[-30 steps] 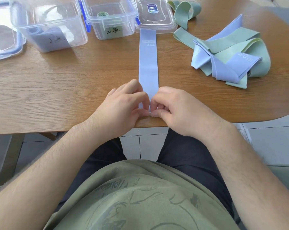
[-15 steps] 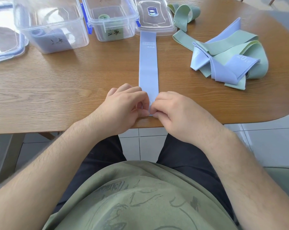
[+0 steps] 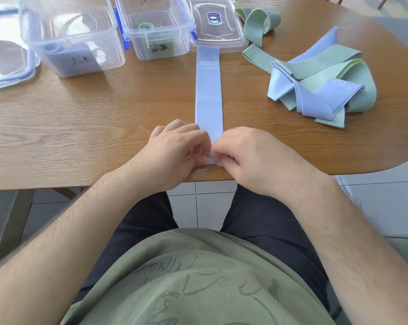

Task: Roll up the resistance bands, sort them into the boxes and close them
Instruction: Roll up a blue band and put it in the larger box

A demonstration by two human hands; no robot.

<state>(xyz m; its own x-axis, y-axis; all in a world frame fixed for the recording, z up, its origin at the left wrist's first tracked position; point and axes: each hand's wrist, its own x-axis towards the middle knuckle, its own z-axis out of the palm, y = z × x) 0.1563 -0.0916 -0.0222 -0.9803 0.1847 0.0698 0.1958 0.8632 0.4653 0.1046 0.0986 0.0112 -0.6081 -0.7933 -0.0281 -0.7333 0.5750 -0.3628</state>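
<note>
"how far along are they?"

"early, i'd say. the left hand (image 3: 174, 151) and right hand (image 3: 247, 156) sit at the near edge of the table (image 3: 92, 127), fingers curled, pinching the near end of a blue band (image 3: 208, 90) for the first turn of a roll."

"and the rest of it?"

"flat on the wood, running straight away to a lid (image 3: 218, 22). to its right, a tangled pile (image 3: 322, 85) of green and blue bands lies unrolled, with a loose green band (image 3: 259, 24) beyond."

"anything boxed?"

"the left box (image 3: 74, 55) holds a blue roll (image 3: 52, 46), the middle box (image 3: 156, 41) a green roll (image 3: 146, 26). both stand open. most of the rolling and all the closing is left, i reckon."
</note>
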